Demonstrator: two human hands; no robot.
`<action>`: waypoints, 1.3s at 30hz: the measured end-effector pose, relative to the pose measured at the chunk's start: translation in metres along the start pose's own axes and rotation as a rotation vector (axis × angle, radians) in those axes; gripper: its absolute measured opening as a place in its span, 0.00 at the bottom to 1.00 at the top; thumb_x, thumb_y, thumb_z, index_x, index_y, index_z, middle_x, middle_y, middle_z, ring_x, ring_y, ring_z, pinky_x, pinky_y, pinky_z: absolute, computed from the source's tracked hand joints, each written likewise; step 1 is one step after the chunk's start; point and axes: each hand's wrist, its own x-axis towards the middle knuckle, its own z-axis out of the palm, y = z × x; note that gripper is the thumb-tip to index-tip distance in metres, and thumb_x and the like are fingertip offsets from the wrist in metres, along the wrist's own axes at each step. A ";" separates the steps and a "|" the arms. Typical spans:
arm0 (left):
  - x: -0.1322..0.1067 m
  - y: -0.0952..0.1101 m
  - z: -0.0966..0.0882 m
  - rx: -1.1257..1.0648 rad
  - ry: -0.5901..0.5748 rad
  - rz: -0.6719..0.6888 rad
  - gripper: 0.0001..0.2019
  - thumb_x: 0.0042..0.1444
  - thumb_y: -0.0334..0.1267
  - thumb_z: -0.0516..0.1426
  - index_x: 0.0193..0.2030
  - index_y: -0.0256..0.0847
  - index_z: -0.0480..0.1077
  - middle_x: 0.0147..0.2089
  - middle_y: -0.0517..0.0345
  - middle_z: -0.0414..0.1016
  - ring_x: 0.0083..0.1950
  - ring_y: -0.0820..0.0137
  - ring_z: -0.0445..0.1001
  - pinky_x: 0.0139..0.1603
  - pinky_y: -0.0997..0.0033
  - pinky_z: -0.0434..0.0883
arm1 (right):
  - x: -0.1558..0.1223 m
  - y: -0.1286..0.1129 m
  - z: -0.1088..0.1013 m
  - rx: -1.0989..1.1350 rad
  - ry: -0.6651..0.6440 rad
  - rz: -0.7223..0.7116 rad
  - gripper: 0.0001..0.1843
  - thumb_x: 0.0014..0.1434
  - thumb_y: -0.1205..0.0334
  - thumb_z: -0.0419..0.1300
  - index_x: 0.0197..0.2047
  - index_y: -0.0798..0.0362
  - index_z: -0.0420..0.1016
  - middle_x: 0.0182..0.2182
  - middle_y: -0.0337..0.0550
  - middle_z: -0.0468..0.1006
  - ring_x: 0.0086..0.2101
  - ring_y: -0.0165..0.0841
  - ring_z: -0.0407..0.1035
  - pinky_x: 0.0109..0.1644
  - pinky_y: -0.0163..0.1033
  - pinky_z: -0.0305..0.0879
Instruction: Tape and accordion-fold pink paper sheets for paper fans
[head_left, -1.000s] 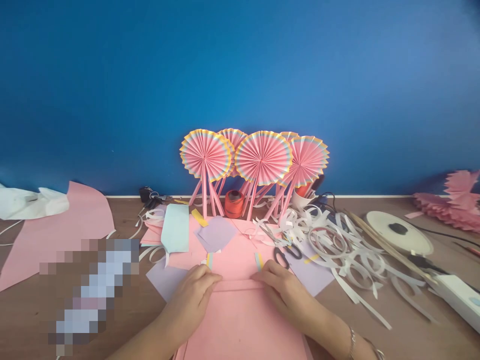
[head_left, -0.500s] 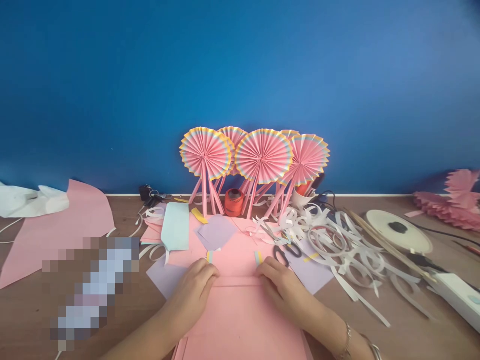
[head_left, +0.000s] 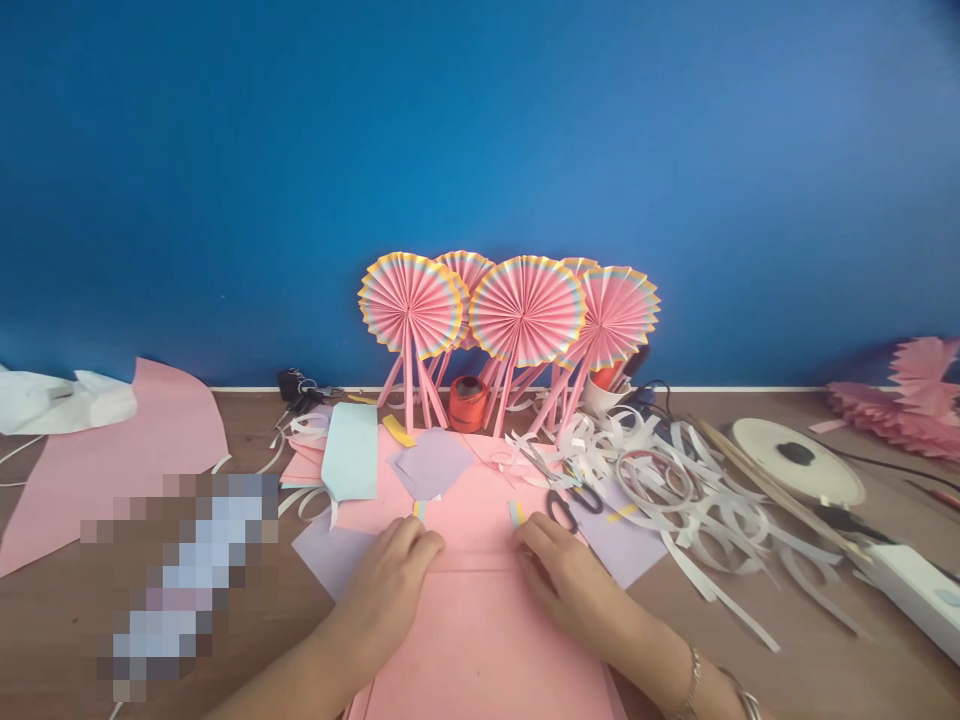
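Pink paper (head_left: 480, 635) lies in layers in front of me, with a narrow fold line running across it between my hands. My left hand (head_left: 394, 575) is closed on the left end of that folded paper, thumb toward the middle. At the right end, my right hand (head_left: 555, 570) is closed on the same paper, fingers curled down over it. Small yellow and light blue edges poke out just beyond both hands. Black-handled scissors (head_left: 564, 512) lie just past my right hand. A lilac paper piece (head_left: 431, 463) rests farther up.
Several pleated pink paper fans (head_left: 527, 312) stand on paper legs against the blue wall. Curled white strips (head_left: 697, 500) pile up at right, near a white disc (head_left: 772, 462) and a white power strip (head_left: 919, 590). An orange roll (head_left: 468, 408) sits between the fans' legs.
My left thumb has shifted slightly right and lies flatter along the fold. The raised crease between my hands looks flatter. My right hand has barely moved.
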 end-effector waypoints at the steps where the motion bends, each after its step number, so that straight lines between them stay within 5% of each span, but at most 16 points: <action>1: 0.000 0.001 0.000 0.075 0.011 0.040 0.21 0.52 0.17 0.46 0.44 0.44 0.70 0.37 0.58 0.67 0.38 0.68 0.67 0.37 0.70 0.67 | -0.001 0.000 0.001 -0.031 0.006 -0.015 0.13 0.56 0.78 0.47 0.38 0.53 0.67 0.32 0.42 0.67 0.29 0.31 0.64 0.31 0.35 0.62; 6: 0.002 0.008 -0.003 0.301 0.049 0.294 0.30 0.52 0.18 0.50 0.58 0.54 0.64 0.47 0.55 0.68 0.48 0.64 0.66 0.45 0.64 0.65 | -0.002 -0.003 0.006 -0.218 0.054 -0.194 0.25 0.49 0.82 0.48 0.46 0.50 0.69 0.39 0.45 0.67 0.32 0.33 0.62 0.34 0.36 0.60; 10: 0.002 0.004 -0.004 0.300 0.069 0.349 0.23 0.54 0.20 0.51 0.52 0.48 0.68 0.46 0.53 0.70 0.47 0.63 0.66 0.46 0.63 0.64 | -0.002 -0.004 0.002 -0.219 0.059 -0.263 0.21 0.52 0.79 0.50 0.43 0.49 0.72 0.38 0.45 0.69 0.35 0.34 0.61 0.37 0.38 0.59; 18: -0.001 -0.010 -0.018 0.211 0.191 0.309 0.17 0.49 0.16 0.48 0.29 0.41 0.71 0.34 0.56 0.71 0.40 0.64 0.65 0.36 0.66 0.61 | -0.006 0.008 -0.007 -0.160 -0.003 -0.212 0.17 0.51 0.77 0.51 0.38 0.51 0.75 0.32 0.44 0.69 0.34 0.35 0.62 0.40 0.42 0.61; 24: -0.001 -0.018 -0.025 -0.230 0.441 0.070 0.18 0.51 0.20 0.43 0.20 0.40 0.66 0.24 0.60 0.65 0.30 0.70 0.63 0.32 0.68 0.60 | -0.004 0.012 -0.009 0.089 0.059 -0.238 0.20 0.52 0.78 0.49 0.43 0.52 0.74 0.33 0.44 0.71 0.32 0.32 0.65 0.34 0.37 0.64; 27: -0.002 -0.014 -0.025 -0.537 0.261 -0.099 0.15 0.52 0.26 0.46 0.21 0.40 0.68 0.23 0.60 0.68 0.28 0.70 0.67 0.32 0.69 0.64 | -0.001 0.009 -0.011 0.369 0.144 -0.180 0.19 0.55 0.77 0.50 0.44 0.50 0.72 0.32 0.42 0.71 0.32 0.30 0.67 0.33 0.35 0.67; 30: 0.000 0.005 -0.026 -0.914 -0.068 -0.274 0.12 0.56 0.36 0.52 0.42 0.39 0.74 0.39 0.53 0.78 0.42 0.64 0.75 0.45 0.64 0.70 | -0.002 0.000 -0.011 0.447 0.247 -0.184 0.16 0.57 0.75 0.51 0.45 0.49 0.71 0.31 0.41 0.71 0.32 0.30 0.68 0.36 0.36 0.68; 32: 0.002 0.022 -0.027 -1.132 -0.180 -0.246 0.19 0.56 0.45 0.56 0.52 0.40 0.70 0.47 0.50 0.77 0.50 0.61 0.73 0.52 0.60 0.68 | -0.005 -0.007 -0.009 0.401 0.238 -0.225 0.17 0.58 0.75 0.51 0.46 0.49 0.70 0.32 0.42 0.70 0.33 0.31 0.68 0.36 0.36 0.69; 35: 0.004 0.043 -0.026 -1.197 -0.084 -0.270 0.19 0.58 0.51 0.54 0.47 0.40 0.73 0.43 0.52 0.78 0.49 0.60 0.73 0.52 0.60 0.68 | -0.009 -0.016 -0.006 0.257 0.185 -0.318 0.20 0.57 0.76 0.49 0.50 0.51 0.67 0.34 0.45 0.70 0.33 0.31 0.68 0.33 0.34 0.68; 39: 0.007 0.042 -0.026 -0.862 0.098 -0.341 0.20 0.62 0.49 0.50 0.30 0.38 0.74 0.30 0.56 0.76 0.36 0.64 0.73 0.38 0.68 0.70 | -0.012 -0.020 -0.006 0.035 0.241 -0.413 0.18 0.59 0.72 0.51 0.52 0.55 0.66 0.34 0.46 0.73 0.31 0.33 0.68 0.32 0.36 0.68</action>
